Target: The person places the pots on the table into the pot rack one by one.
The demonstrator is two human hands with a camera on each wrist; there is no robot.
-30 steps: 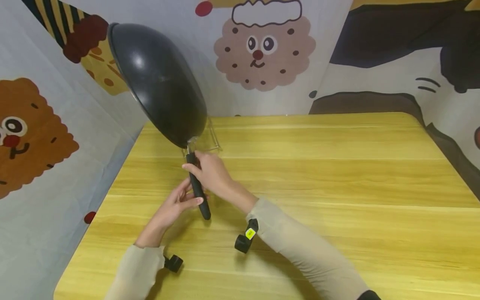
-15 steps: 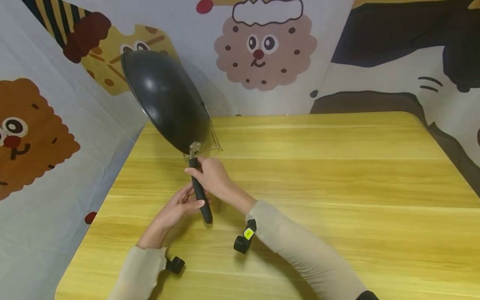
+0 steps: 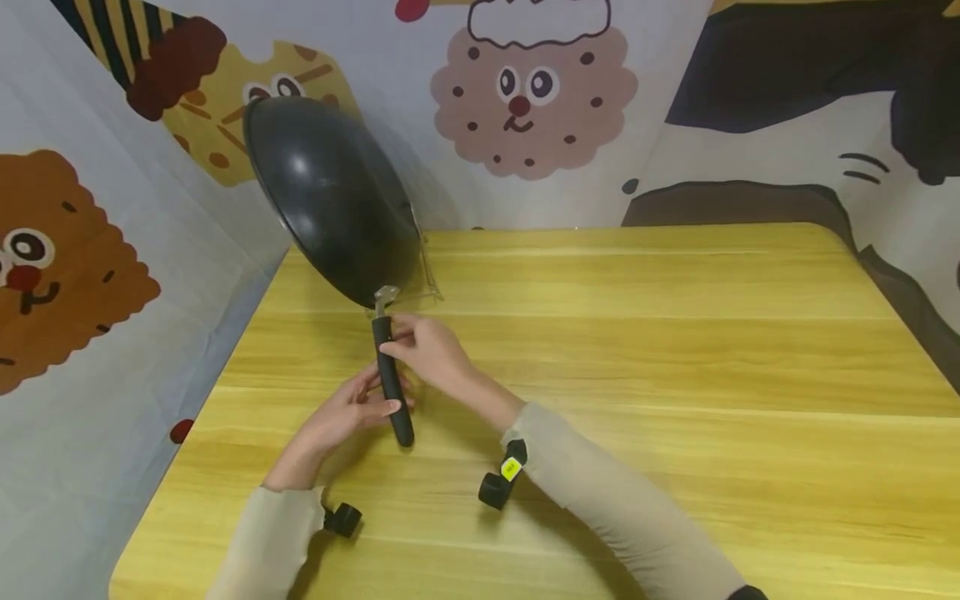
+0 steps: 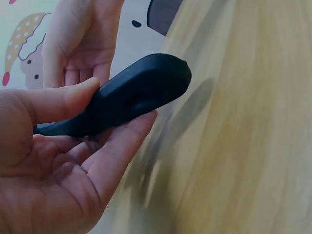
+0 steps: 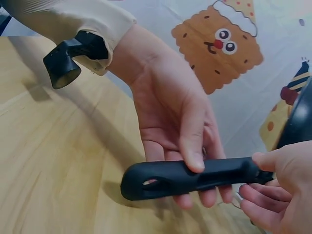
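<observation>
A dark wok point(image 3: 330, 192) stands tilted on its edge at the table's back left, its rounded outside facing me and its handle point(image 3: 392, 379) pointing toward me. A thin wire rack point(image 3: 430, 271) shows at its right side; the wok hides most of it. My left hand point(image 3: 341, 417) grips the lower part of the black handle, thumb on top and fingers beneath, as the left wrist view shows. Higher up, close to the metal joint, my right hand point(image 3: 438, 358) pinches the handle between thumb and fingers. In the right wrist view both hands meet the handle point(image 5: 195, 176).
The wooden table point(image 3: 637, 375) reaches far to the right. Cloth with cartoon biscuits point(image 3: 532, 108) hangs behind it and along the left side. A small black camera sits on each wrist, the left one point(image 3: 343, 520) low over the table.
The wok came down onto the wire rack, then stayed nearly in place. Its handle has swung slightly left, and my right hand has drawn back a little to the handle's right side.
</observation>
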